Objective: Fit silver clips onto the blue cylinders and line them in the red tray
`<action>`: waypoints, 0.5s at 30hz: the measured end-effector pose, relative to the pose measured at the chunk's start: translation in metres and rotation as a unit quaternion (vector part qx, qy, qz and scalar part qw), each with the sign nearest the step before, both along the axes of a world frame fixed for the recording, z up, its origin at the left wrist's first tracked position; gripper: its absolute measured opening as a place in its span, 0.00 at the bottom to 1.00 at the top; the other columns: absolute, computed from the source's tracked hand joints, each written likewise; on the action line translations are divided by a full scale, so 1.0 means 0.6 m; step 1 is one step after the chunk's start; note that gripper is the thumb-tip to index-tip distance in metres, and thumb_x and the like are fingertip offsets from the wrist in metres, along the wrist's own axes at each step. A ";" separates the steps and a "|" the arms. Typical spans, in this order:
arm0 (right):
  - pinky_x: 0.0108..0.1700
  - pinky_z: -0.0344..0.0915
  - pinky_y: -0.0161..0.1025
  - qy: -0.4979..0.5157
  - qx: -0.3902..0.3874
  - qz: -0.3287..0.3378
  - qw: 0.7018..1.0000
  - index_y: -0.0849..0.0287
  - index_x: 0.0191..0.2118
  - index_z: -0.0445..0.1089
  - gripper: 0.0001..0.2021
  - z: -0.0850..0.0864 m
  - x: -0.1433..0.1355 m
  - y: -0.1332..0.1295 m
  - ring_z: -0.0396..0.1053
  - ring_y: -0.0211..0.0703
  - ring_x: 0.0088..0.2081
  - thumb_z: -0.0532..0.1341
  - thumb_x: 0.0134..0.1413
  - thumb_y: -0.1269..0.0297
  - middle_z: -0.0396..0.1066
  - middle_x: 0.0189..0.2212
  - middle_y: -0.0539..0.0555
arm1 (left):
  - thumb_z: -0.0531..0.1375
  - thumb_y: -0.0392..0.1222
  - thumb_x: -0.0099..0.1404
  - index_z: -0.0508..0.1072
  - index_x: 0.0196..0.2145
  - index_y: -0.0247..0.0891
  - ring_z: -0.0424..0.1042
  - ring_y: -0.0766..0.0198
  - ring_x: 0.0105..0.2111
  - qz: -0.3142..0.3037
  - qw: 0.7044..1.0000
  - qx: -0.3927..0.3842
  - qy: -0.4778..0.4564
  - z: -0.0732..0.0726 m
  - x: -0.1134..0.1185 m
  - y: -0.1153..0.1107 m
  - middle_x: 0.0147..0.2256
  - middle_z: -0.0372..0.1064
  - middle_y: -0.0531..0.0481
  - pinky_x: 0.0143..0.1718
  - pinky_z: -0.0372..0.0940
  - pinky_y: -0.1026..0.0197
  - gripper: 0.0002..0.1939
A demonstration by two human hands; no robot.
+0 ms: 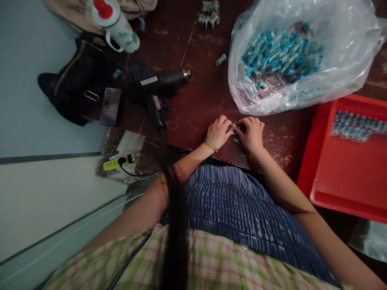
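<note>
Near the front edge of the dark red table, my left hand (218, 132) and my right hand (251, 133) meet with fingertips pinched on a small clear printed piece (233, 127). The fingers cover much of it, so its exact kind is hard to make out. Beyond the hands, a single small tube with a blue cap (221, 60) lies on the table. A big clear plastic bag (242, 96) stands open to the upper right, with many blue-capped tubes (278, 52) inside.
A red tray (347, 173) on the right holds rows of small labelled tubes (356, 125). To the left lie a black heat gun (163, 79), a phone (110, 106), a black bag (75, 80) and a mug (121, 32). Small labelled bundles (208, 15) sit at the back.
</note>
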State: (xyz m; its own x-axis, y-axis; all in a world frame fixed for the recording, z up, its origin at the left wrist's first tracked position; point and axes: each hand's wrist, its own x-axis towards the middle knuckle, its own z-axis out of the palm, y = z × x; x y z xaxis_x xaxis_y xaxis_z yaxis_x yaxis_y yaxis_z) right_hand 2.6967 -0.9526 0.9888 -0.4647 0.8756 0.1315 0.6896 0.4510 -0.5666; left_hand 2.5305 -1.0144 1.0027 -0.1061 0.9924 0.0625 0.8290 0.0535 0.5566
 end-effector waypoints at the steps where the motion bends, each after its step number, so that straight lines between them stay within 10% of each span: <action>1: 0.61 0.56 0.56 0.005 0.006 -0.003 1.000 0.56 0.47 0.80 0.10 -0.002 0.000 0.000 0.67 0.59 0.57 0.61 0.72 0.59 0.78 0.54 0.61 | 0.74 0.37 0.67 0.78 0.44 0.38 0.73 0.47 0.50 0.005 1.000 0.005 -0.011 -0.002 0.000 0.000 0.50 0.71 0.41 0.51 0.69 0.51 0.11; 15: 0.58 0.66 0.47 0.228 -0.088 0.054 0.968 0.52 0.45 0.75 0.07 0.060 -0.008 -0.013 0.74 0.47 0.47 0.63 0.70 0.57 0.81 0.47 0.54 | 0.63 0.37 0.72 0.76 0.28 0.39 0.74 0.57 0.36 -0.007 0.970 0.032 -0.239 0.006 -0.016 0.017 0.31 0.76 0.48 0.45 0.68 0.54 0.12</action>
